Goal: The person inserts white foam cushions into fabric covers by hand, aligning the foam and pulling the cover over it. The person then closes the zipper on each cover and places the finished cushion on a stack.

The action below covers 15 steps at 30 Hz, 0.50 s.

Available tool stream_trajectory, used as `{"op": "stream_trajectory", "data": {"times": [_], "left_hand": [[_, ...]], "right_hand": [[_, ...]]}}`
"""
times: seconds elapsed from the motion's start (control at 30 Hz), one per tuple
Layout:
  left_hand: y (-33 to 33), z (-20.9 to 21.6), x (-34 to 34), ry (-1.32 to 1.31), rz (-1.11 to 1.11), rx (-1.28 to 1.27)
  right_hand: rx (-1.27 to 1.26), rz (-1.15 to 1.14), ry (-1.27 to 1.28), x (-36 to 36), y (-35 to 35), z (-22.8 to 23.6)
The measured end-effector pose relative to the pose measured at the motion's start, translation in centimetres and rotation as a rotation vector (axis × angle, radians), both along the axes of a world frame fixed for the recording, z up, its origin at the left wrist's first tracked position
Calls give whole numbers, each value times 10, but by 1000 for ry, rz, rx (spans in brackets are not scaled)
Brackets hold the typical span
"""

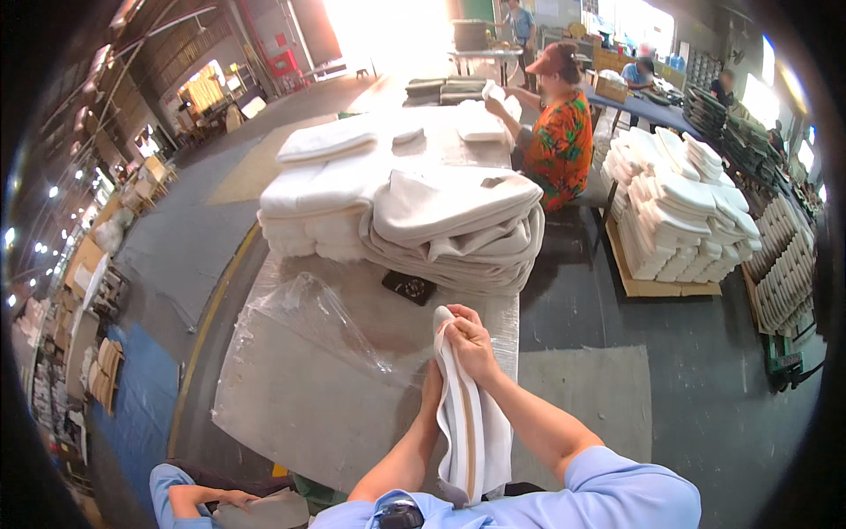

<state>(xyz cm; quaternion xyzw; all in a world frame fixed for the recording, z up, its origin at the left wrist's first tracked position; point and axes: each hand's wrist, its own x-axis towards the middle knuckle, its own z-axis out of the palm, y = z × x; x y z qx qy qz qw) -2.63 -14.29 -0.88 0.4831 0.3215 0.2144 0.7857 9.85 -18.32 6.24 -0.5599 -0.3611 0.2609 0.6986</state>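
A long white fabric piece (486,432) with a brown strip running down its length hangs in front of my body, its narrow upper end raised over the table. My right hand (472,344) is closed on that upper end, fingers bent around the edge. Behind the fabric's left side is my left hand (430,388), against the cloth; its fingers are hidden. Just past my hands lies a small dark patterned square (409,286). A big heap of folded pale fabric (458,212) rises beyond it.
Clear plastic film (308,317) lies on the table (300,414). White stacks (317,185) stand at its far left. A person in an orange patterned shirt (564,145) sits far right. More white piles (679,212) stand right. At lower left another person's arm (189,502) rests on grey material.
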Motion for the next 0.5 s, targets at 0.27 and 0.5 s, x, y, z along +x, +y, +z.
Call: {"op": "stream_trajectory", "data": {"times": [0.27,0.5], "left_hand": [[47,104,-25,-447,0,-175],[0,139,-48,-484,154,-226]], "right_hand": [[574,109,-418,-62,-70,136],[629,373,-522,-109,-165,131]]}}
